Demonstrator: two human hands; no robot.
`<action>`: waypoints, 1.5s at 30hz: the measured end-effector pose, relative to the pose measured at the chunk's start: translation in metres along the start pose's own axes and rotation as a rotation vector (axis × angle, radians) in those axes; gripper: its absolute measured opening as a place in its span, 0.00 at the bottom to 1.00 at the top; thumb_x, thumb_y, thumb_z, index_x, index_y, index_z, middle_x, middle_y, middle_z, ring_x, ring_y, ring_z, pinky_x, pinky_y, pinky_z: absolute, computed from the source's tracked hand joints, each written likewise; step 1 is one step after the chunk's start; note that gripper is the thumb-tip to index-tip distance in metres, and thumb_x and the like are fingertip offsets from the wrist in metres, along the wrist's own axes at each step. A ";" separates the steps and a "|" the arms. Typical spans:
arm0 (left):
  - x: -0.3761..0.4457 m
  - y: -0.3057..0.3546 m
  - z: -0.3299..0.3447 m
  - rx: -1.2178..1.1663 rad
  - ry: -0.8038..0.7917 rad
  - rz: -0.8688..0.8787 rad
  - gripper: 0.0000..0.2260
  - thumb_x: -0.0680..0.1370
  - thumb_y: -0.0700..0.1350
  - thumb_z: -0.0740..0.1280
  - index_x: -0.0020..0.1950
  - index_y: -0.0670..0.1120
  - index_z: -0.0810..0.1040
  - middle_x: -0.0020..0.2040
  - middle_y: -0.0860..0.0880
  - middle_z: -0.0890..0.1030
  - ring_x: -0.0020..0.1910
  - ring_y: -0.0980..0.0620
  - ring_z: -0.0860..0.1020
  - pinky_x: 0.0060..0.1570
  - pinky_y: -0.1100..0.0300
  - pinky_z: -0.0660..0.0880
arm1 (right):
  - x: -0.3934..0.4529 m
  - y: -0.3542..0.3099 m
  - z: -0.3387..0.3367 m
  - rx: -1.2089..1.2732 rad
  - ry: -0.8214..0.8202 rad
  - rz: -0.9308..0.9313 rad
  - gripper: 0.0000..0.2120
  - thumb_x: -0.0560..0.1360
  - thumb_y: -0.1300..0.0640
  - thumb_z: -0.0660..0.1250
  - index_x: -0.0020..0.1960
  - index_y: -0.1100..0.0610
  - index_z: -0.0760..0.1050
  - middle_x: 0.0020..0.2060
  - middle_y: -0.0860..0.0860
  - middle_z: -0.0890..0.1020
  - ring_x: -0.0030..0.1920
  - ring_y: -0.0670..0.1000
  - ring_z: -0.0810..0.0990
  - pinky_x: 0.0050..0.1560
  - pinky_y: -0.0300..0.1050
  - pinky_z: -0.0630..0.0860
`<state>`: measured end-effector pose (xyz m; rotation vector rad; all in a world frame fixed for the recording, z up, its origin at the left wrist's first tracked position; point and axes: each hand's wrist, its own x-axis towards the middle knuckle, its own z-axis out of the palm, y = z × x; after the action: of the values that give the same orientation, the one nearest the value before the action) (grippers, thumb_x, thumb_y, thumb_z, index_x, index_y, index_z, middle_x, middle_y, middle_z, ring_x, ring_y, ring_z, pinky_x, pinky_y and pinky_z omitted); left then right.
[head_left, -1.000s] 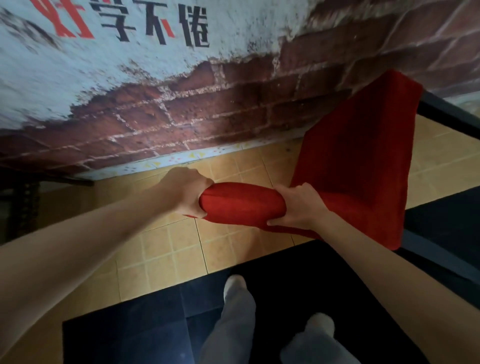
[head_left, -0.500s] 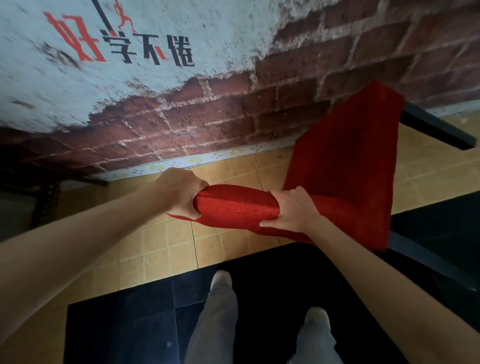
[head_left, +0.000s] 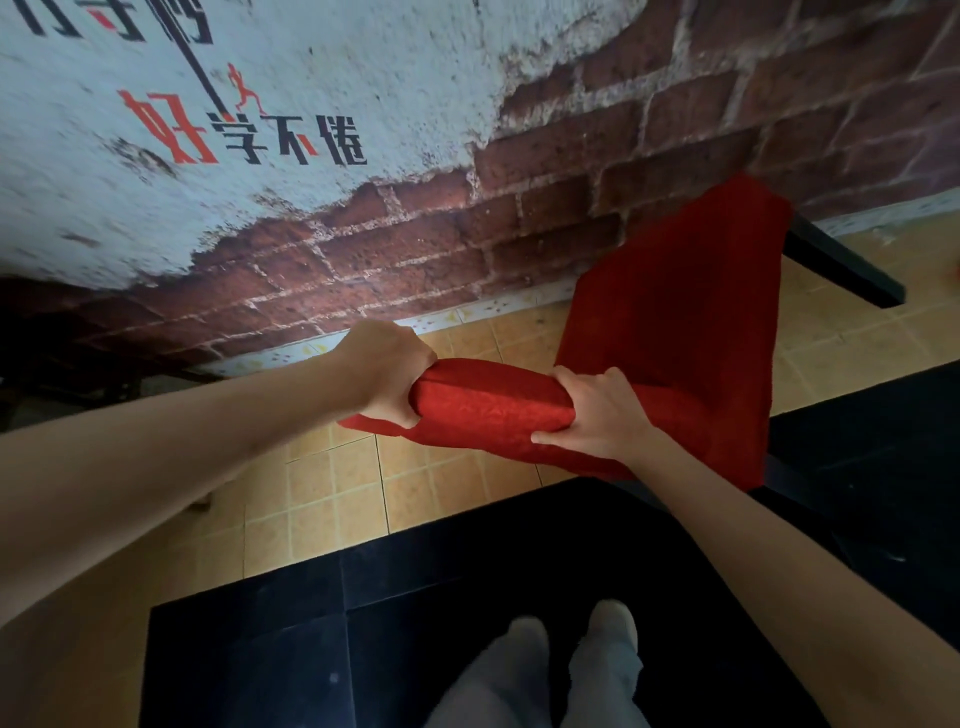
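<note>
Currently the work in hand is the moving of a red chair, and it is judged to be at an early-to-middle stage.

Done: the grasp is made. The left hand is clenched over the left end of the padded edge, fingers wrapped round it. The right hand grips the same edge further right, thumb underneath and fingers over the top. The chair hangs tipped between the hands and the wall, its broad red panel slanting up to the right and one black leg pointing out sideways.

Left: carrying the chair to its place and setting it level on its legs. Whether any leg touches the floor cannot be told.

Surroundings: the brick wall, with patchy plaster and painted lettering, stands close behind the chair and limits forward travel. The person's feet stand on a dark slab whose edge runs just below the chair. A dark, unclear object sits at the far left
</note>
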<state>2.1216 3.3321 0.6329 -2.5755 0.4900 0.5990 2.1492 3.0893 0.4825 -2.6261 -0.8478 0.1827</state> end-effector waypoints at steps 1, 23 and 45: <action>0.000 0.005 -0.005 -0.003 -0.001 0.012 0.15 0.65 0.60 0.69 0.45 0.54 0.78 0.29 0.57 0.69 0.33 0.54 0.72 0.34 0.62 0.66 | -0.006 0.003 -0.003 0.002 0.010 0.003 0.36 0.65 0.28 0.67 0.62 0.53 0.72 0.43 0.44 0.82 0.44 0.49 0.81 0.53 0.48 0.68; -0.016 0.135 -0.119 0.098 0.008 0.011 0.17 0.65 0.63 0.73 0.39 0.51 0.78 0.30 0.56 0.74 0.32 0.56 0.74 0.26 0.63 0.63 | -0.118 0.071 -0.068 -0.025 0.118 0.059 0.34 0.66 0.32 0.69 0.63 0.54 0.71 0.46 0.47 0.83 0.46 0.52 0.81 0.56 0.51 0.70; -0.014 0.226 -0.197 0.186 0.045 -0.021 0.25 0.61 0.73 0.70 0.36 0.53 0.67 0.31 0.56 0.71 0.36 0.53 0.76 0.34 0.60 0.72 | -0.179 0.130 -0.109 0.122 0.077 0.106 0.34 0.65 0.33 0.71 0.63 0.52 0.69 0.47 0.46 0.82 0.47 0.51 0.81 0.55 0.50 0.73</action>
<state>2.0770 3.0490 0.7211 -2.4190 0.5079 0.4664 2.0997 2.8538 0.5342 -2.5475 -0.6515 0.1544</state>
